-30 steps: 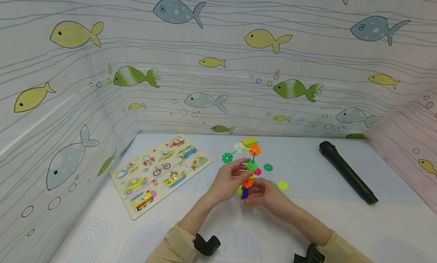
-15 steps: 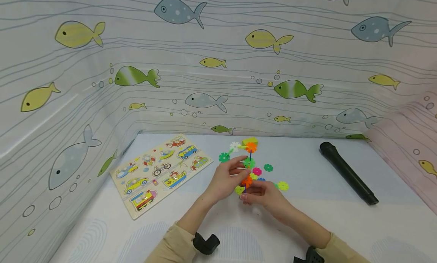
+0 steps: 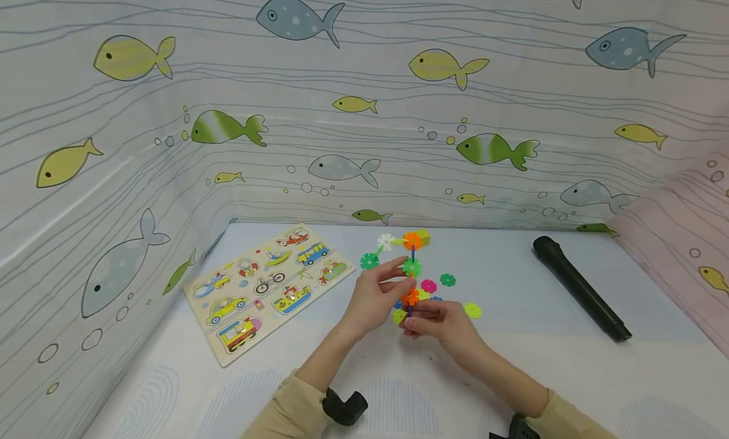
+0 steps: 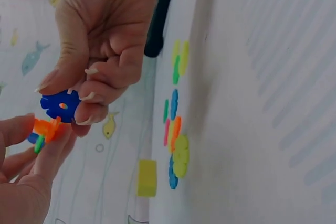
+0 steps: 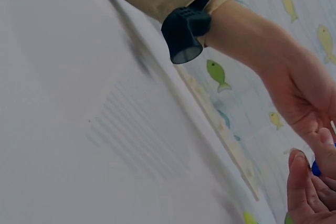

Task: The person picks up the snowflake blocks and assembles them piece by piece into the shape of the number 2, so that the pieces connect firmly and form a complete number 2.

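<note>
Both hands hold a chain of notched plastic snowflake discs over the table. My left hand (image 3: 370,300) grips its middle, between a green disc (image 3: 411,267) and an orange disc (image 3: 411,296). From the upper orange disc (image 3: 412,241) the chain bends left to a white disc (image 3: 385,241) and a dark green disc (image 3: 369,261). My right hand (image 3: 450,328) pinches a blue disc (image 4: 60,106) between thumb and fingers, right against the lower orange disc. In the right wrist view, fingers hide most of that blue disc (image 5: 316,168).
Loose discs lie beyond the hands, among them a pink disc (image 3: 429,286), a green disc (image 3: 447,279) and a yellow disc (image 3: 473,310). A yellow block (image 3: 423,237) stands behind. Left is a vehicle puzzle board (image 3: 228,287); right, a black microphone-like cylinder (image 3: 581,287).
The chain's upper end has swung left, its white and dark green discs with it. The blue disc has turned from showing its face to edge-on. Both hands keep their hold and have barely shifted.
</note>
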Motion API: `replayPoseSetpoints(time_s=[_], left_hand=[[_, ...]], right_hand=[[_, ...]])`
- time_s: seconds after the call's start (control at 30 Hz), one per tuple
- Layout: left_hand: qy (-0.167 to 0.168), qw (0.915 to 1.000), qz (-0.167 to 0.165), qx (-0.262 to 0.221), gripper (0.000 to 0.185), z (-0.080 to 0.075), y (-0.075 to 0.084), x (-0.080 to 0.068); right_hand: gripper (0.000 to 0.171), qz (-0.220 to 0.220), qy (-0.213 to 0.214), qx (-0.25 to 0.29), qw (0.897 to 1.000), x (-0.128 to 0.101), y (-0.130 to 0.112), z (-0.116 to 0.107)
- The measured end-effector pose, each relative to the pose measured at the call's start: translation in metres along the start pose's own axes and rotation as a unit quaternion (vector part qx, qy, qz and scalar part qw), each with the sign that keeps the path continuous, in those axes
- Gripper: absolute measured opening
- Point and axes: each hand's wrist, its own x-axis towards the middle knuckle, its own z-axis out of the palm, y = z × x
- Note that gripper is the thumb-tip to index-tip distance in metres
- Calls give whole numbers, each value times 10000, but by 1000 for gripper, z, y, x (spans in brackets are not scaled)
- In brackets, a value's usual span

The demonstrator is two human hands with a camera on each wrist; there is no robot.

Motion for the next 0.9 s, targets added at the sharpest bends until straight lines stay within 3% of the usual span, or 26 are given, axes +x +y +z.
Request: replayPoseSetpoints(time_s=[0.33, 0.63, 0.8, 0.9], left_hand=[[-76, 9998, -91, 134, 50, 4, 0, -1], [-382, 9991, -34, 177, 47, 4, -2, -2], [-317, 9994, -24, 157, 48, 2, -3, -1], [-301, 9994, -34, 155, 49, 1, -2, 0]], right_hand=[[43, 15, 101, 64, 9999, 0, 0, 1], [46, -136, -41, -895, 9959, 3, 9, 0], [38, -203, 228, -1349, 9904, 5, 10, -3], [33, -261, 506, -1266, 9903, 5, 7, -4]])
